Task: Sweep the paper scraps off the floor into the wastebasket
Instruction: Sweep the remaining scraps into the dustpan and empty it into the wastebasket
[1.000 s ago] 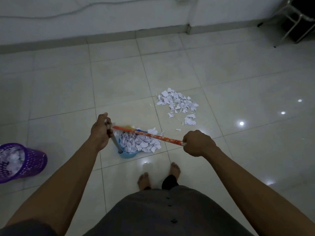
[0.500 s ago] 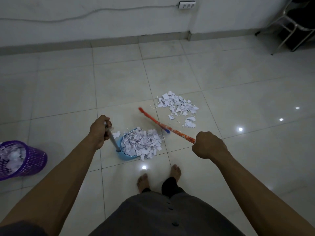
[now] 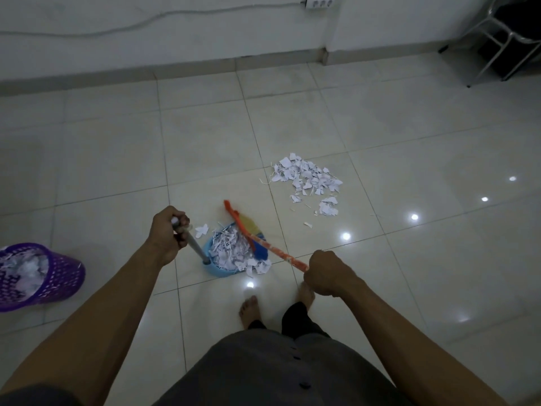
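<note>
Wastebasket: The purple wastebasket (image 3: 66, 276) is standing at the far left, well apart from the dustpan, and is already holding white paper.
Left hand: The left hand (image 3: 167, 230) is clenching the top of the grey dustpan handle (image 3: 193, 245), with the fingers curled round it.
Stray scrap: One stray scrap (image 3: 202, 230) is lying on the tile just beside the pan's left rim and is calling for a short stroke of its own.
Dustpan: The blue dustpan (image 3: 213, 269) is sitting on the floor just ahead of the bare feet (image 3: 248, 309). It is heaped with paper scraps (image 3: 231, 249), some of them overhanging the lip nearest the person.
Broom: The broom (image 3: 253, 234) is lying with its head across the load, its orange shaft running down and right.
Right hand: The right hand (image 3: 325, 273) is grasping the near end of the shaft in a closed fist.
Floor pile: A second floor pile (image 3: 307, 177) is lying up and to the right, well apart from the pan.
Step in hand (judged): The load is being settled into the pan.
Procedure (advised): Keep the pan flat against the tile while pulling the overhanging pieces inward. Hold the bristles on the heap during the carry, since loose paper is likely to slip off a full pan. Tip low inside the basket rim.
</note>
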